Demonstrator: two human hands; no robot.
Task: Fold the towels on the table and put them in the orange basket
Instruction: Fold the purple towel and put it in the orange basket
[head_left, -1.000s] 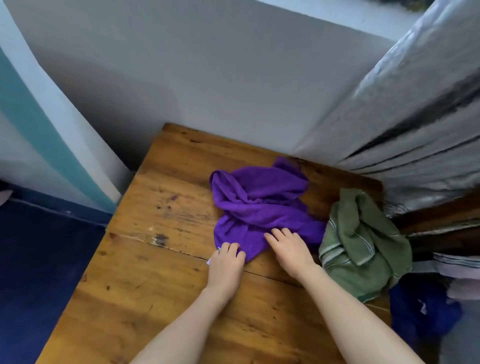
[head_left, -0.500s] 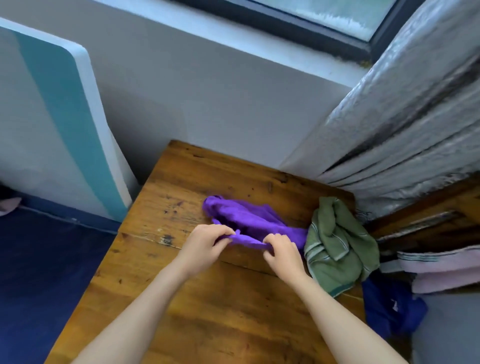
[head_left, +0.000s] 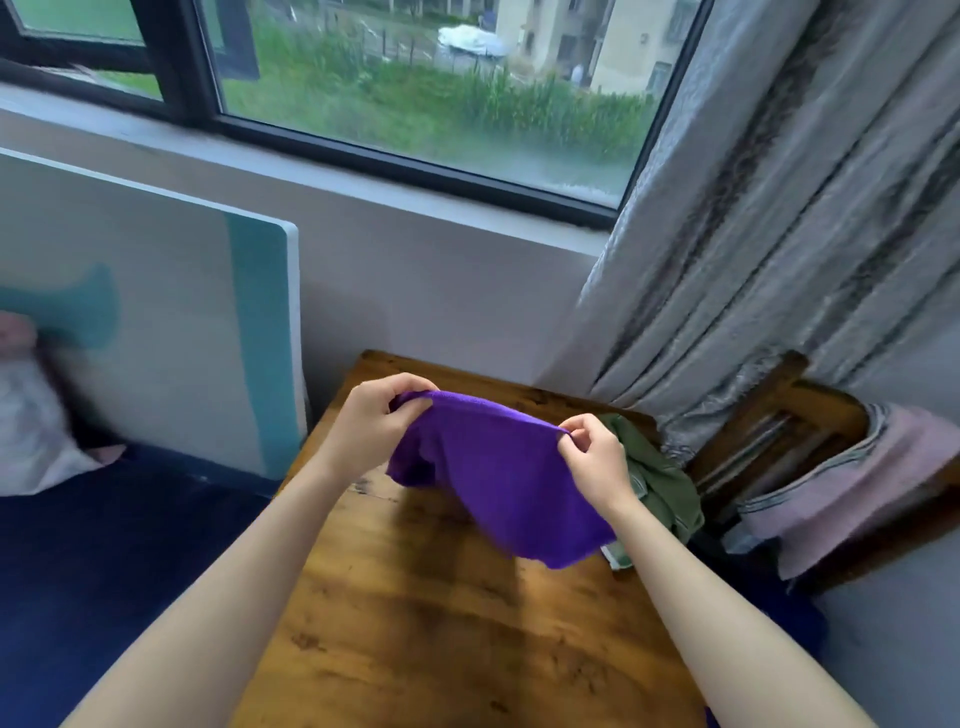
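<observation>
I hold the purple towel (head_left: 498, 478) up above the wooden table (head_left: 441, 623). My left hand (head_left: 374, 426) pinches its top edge at the 10 o'clock corner and my right hand (head_left: 597, 462) pinches the same edge at the 2 o'clock corner, so the edge stretches between them and the rest hangs toward 5 o'clock over the table's far half. The green towel (head_left: 665, 483) lies crumpled on the table at 3 o'clock of my right hand, partly hidden behind it, near the grey curtain (head_left: 779, 234) at 1 o'clock.
</observation>
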